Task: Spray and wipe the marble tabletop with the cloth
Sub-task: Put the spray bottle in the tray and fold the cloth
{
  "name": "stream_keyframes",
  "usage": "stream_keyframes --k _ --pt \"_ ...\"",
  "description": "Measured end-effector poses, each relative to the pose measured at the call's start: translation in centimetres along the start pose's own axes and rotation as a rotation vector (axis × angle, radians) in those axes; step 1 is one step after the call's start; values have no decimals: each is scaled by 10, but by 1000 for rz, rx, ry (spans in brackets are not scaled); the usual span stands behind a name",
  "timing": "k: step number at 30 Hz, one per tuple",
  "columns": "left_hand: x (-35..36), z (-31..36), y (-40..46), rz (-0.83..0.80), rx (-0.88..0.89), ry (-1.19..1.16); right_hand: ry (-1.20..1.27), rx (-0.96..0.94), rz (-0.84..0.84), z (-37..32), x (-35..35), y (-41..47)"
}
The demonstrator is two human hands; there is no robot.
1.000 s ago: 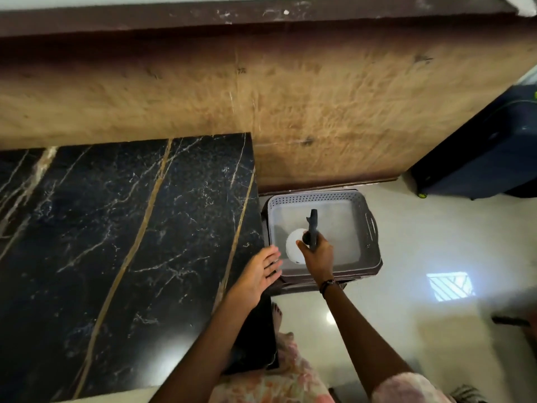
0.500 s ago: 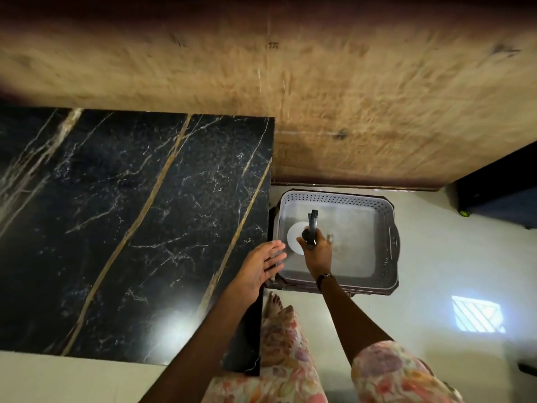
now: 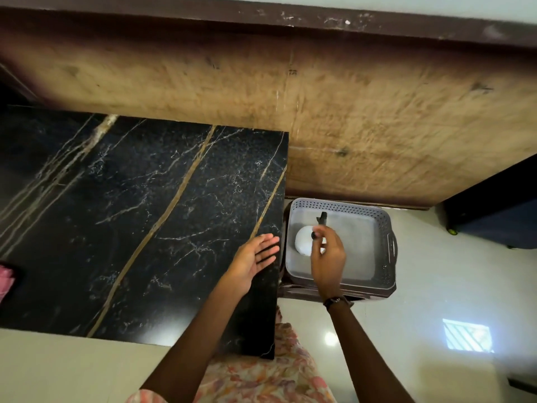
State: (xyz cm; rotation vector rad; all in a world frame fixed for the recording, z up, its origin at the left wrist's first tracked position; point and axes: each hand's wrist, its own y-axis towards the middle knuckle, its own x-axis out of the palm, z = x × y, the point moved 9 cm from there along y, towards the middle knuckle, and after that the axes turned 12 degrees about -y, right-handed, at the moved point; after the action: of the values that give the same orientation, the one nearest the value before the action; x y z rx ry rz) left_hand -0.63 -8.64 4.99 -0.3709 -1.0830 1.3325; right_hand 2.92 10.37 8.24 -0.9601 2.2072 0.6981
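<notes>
The black marble tabletop (image 3: 139, 216) with gold veins fills the left half of the view. A pink cloth (image 3: 5, 282) peeks in at its left edge, mostly cut off. To the right of the table, a white spray bottle (image 3: 302, 242) with a black trigger head stands in a grey basket (image 3: 388, 248). My right hand (image 3: 327, 258) is curled around the bottle's neck inside the basket. My left hand (image 3: 254, 258) hovers open, fingers together, over the tabletop's right edge, holding nothing.
A brown wooden panel (image 3: 348, 112) runs behind the table and the basket. The basket sits on a dark stool over a pale glossy floor (image 3: 436, 301). A dark blue case (image 3: 499, 210) stands at the far right. My floral dress shows at the bottom.
My left hand has come off the table's edge and turned its palm sideways. My right hand stays on the bottle in the basket. The view has shifted, bringing the pink cloth in.
</notes>
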Motion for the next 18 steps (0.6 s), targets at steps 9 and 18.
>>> stream_keyframes --k 9,18 --pt "-125 71 -42 104 148 -66 41 -276 -260 -160 84 -60" --pt "-380 163 -115 393 314 -218 108 -430 -615 -325 238 -188"
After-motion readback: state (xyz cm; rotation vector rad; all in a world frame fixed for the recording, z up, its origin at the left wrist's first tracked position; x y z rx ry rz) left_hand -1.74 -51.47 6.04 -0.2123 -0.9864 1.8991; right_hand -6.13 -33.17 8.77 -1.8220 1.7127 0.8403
